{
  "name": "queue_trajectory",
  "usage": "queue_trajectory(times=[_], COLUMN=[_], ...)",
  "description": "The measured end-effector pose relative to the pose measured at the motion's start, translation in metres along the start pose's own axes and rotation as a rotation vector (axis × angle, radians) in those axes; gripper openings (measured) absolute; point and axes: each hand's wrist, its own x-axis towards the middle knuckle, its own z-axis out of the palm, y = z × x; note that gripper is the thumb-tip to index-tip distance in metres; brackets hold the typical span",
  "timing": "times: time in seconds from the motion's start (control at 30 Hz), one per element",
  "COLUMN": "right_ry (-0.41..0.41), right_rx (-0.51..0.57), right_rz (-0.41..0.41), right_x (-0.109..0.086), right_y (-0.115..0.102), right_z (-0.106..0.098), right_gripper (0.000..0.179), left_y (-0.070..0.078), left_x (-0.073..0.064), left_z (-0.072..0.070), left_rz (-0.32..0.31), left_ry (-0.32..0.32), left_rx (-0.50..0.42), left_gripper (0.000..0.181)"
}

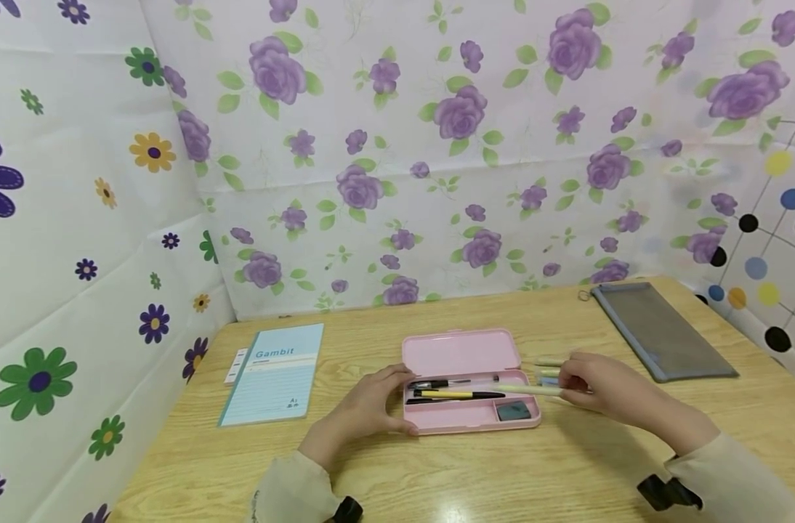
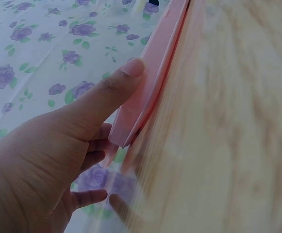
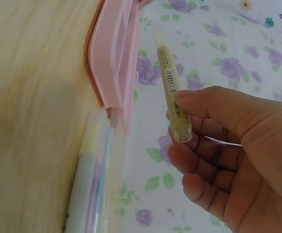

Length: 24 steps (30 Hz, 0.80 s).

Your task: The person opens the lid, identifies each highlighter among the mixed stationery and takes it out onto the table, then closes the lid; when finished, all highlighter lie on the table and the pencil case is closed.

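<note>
An open pink pencil case (image 1: 463,353) lies on the table. My left hand (image 1: 369,401) grips its left end, the thumb (image 2: 133,68) against the front wall and the fingers behind. Inside are a clear-and-black pen (image 1: 434,383), a yellow-and-black pen (image 1: 459,395) and a dark eraser (image 1: 514,411) in the small front compartment. Between thumb and fingers, my right hand (image 1: 603,388) pinches a pale yellow pen (image 3: 169,82) with a barcode label. In the head view this pen's far end overlaps the case's right side. Several pale-coloured pens (image 3: 80,189) lie right of the case, partly hidden.
A light blue notebook (image 1: 276,392) lies at the left, partly over a white card (image 1: 235,367). At the back right rests a grey mesh zip pouch (image 1: 662,330). Flower-printed cloth (image 1: 424,240) hangs behind the wooden table (image 1: 437,479).
</note>
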Motion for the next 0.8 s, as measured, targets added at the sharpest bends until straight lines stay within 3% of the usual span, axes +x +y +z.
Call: queue_trajectory(times=[0.57, 0.8], right_ry=[0.004, 0.054], right_rx=[0.057, 0.032], right_rz=[0.087, 0.057], right_x=[-0.031, -0.041], right_y=[0.030, 0.038], right_z=[0.011, 0.014], right_gripper=[0.007, 0.011], left_y=[0.000, 0.000], left_x=[0.000, 0.000], left_z=[-0.001, -0.001], left_rz=[0.009, 0.009], left_ry=[0.004, 0.004], left_rx=[0.013, 0.020], left_gripper=[0.088, 0.088])
